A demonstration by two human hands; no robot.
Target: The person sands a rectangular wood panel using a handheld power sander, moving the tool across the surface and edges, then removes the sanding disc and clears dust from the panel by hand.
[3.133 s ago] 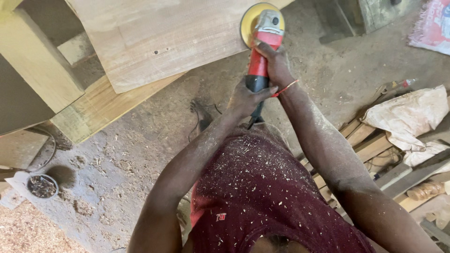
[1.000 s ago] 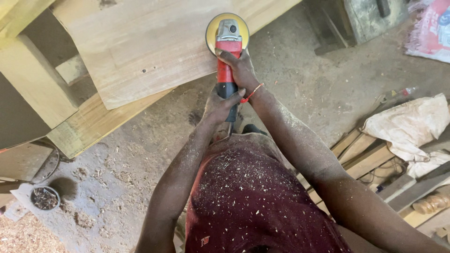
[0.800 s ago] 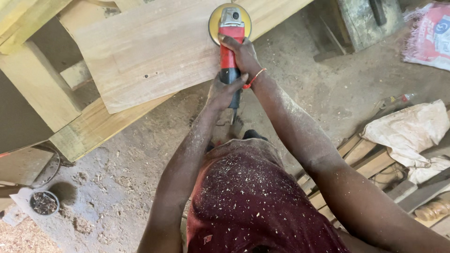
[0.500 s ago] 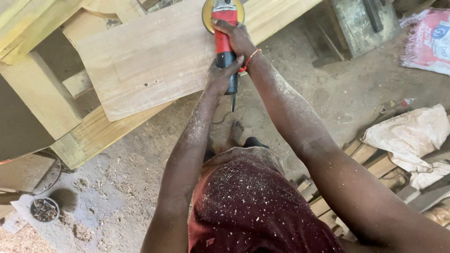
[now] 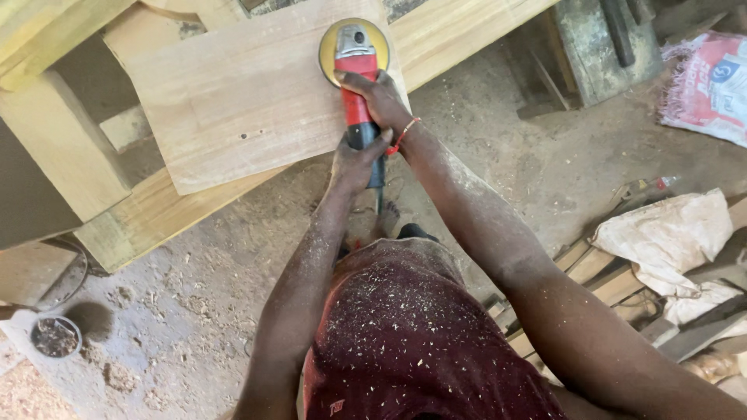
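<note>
Both hands gripping red sander (image 5: pixel 356 85): right hand (image 5: pixel 379 97) wrapped near its head, left hand (image 5: pixel 354 159) on the rear handle. Yellow disc (image 5: pixel 331 47) flat on wooden board (image 5: pixel 233 101), far centre, right part of the board.

1. I get soft, even daylight, brightest on the pale rectangular wooden board (image 5: pixel 257 101).
2. Below that board, faint shadows darken the floor.
3. Edges away from it look slightly stretched and soft.

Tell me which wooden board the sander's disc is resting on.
The sander sits on the pale top board with small dark holes, not the yellower plank beneath it.
</note>
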